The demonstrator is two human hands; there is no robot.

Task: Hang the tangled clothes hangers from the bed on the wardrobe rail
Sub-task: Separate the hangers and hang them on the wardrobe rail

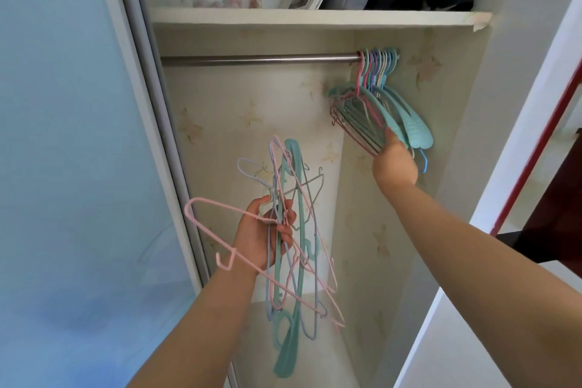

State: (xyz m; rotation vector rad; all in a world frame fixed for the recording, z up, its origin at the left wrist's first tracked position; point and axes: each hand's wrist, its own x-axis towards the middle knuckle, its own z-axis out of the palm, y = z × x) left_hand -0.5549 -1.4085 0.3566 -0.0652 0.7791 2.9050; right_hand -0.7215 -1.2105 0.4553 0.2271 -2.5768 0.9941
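Nearest the camera, the left hand (267, 230) grips the tangled bundle of hangers (293, 239), fingers curled round the wire necks at mid-height. Bundle long axis runs approx. vertical: hooks splay up and left above the fist, shoulders trail down well below the wrist. One pink hanger (220, 230) sticks out sideways to the left, its end hook pointing down, interlocked w/ the rest. A wide teal hanger (288, 318) hangs lowest.

Further in and higher, the right hand (395, 164) reaches to the hung hangers (371, 116) at the far right end of the rail. Palm faces away; fingers touch the lower bars of that set, but whether they pinch or just press cannot be told, since the fingertips are hidden behind the wires.

Farthest back, the wardrobe rail (258, 59) runs horizontal, left to right, above both hands. Most of its length shows bare metal; the hung set is packed against the right wall. The shelf (315, 20) sits just above.

Key relation: the rail lies up and beyond the bundle, roughly perpendicular to the bundle axis. Right hand is nearer the rail. Judgement: next hook must be freed from the tangle, then lifted over the rail beside the hung set; snagging likely
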